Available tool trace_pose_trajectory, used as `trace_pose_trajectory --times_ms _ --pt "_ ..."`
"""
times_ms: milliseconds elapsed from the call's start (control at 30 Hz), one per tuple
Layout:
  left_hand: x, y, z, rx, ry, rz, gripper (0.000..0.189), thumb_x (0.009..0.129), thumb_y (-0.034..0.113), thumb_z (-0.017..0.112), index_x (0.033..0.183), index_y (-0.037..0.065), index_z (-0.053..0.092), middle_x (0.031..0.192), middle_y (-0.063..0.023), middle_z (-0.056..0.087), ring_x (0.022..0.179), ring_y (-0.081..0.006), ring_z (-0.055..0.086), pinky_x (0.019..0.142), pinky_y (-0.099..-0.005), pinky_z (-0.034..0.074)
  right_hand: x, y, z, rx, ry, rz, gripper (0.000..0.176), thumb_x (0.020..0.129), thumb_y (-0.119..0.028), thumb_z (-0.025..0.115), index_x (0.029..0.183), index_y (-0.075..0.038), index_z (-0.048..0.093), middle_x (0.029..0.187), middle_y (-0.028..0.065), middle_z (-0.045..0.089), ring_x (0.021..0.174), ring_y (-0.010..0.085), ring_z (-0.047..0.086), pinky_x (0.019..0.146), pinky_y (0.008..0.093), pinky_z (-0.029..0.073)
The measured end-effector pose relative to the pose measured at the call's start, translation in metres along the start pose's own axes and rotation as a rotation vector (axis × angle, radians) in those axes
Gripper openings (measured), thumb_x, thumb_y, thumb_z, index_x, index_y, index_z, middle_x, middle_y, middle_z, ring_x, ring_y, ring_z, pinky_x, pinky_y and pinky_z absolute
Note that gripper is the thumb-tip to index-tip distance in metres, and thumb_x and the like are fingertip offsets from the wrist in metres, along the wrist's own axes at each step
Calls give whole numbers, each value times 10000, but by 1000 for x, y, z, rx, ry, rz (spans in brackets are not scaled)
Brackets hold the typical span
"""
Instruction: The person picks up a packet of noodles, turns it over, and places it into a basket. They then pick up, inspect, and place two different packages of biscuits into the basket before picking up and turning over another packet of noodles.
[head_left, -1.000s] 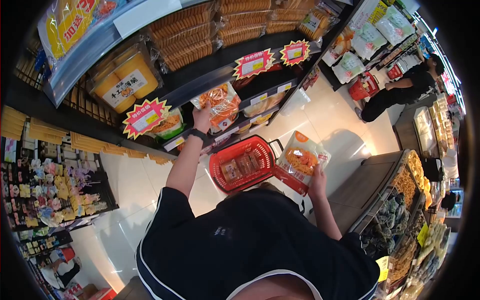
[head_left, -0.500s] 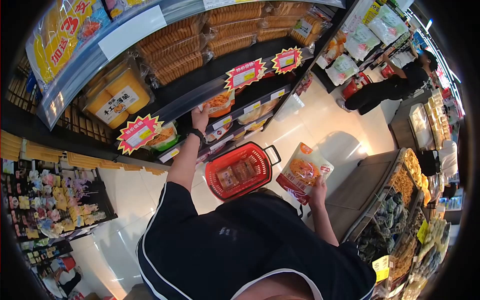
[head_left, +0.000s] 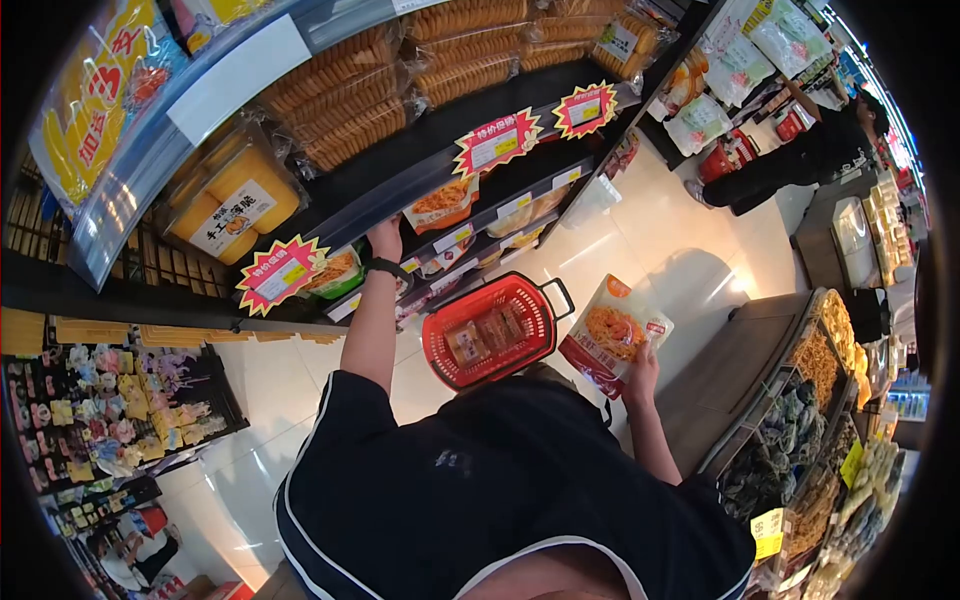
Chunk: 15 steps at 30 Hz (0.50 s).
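Note:
My right hand (head_left: 642, 378) is closed on the lower right edge of a red and white food packet (head_left: 618, 338) with a picture of shredded orange food. My left hand (head_left: 385, 238) reaches under the upper shelf's edge, its fingers hidden inside. Close to its right stands an orange and white food packet (head_left: 442, 204) with a similar picture. A green packet (head_left: 340, 274) stands to its left, partly behind a price sign. Between my arms, a red shopping basket (head_left: 490, 330) holds several small brown packages (head_left: 468, 343).
Bagged stacked biscuits (head_left: 340, 110) and a yellow snack pack (head_left: 225, 208) fill the shelf above. Starburst price signs (head_left: 282, 274) hang from its edge. Bins of dried goods (head_left: 775, 440) stand right. A person in dark clothes (head_left: 800, 155) is farther up the aisle.
My left hand has shifted from the orange and white packet to its left, and its fingers have gone out of sight under the shelf edge. The right hand keeps its packet.

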<state>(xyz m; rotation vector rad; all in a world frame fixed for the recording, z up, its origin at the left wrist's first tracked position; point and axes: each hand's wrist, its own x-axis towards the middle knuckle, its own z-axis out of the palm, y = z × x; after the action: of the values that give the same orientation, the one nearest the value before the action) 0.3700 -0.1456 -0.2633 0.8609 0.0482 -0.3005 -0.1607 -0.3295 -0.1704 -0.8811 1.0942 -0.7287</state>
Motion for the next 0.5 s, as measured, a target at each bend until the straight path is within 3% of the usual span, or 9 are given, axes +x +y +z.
trace_pose_trajectory --times_ms 133,333,500 --pt "43 0 10 -255 101 -121 441 769 -76 503 1197 24 538 1158 -74 601 1060 -216 589 930 -326 461 4 4 -11 -20 1 -25 443 1019 -317 400 1291 33 424 1168 135 574 1013 240 596 879 395 508" --pt "111 7 18 -137 58 -217 352 824 -19 524 1171 26 552 1145 -76 605 1038 -212 596 904 -323 478 -6 -8 -28 -16 92 -21 416 1024 -297 390 1247 47 463 1132 131 599 995 215 603 872 362 502" --pt "104 8 11 -25 15 -238 281 869 29 542 1149 28 564 1134 -79 608 1020 -209 602 882 -320 492 7 -3 -44 -108 84 -69 407 1024 -288 397 1212 55 508 1104 124 614 959 182 604 841 331 500"
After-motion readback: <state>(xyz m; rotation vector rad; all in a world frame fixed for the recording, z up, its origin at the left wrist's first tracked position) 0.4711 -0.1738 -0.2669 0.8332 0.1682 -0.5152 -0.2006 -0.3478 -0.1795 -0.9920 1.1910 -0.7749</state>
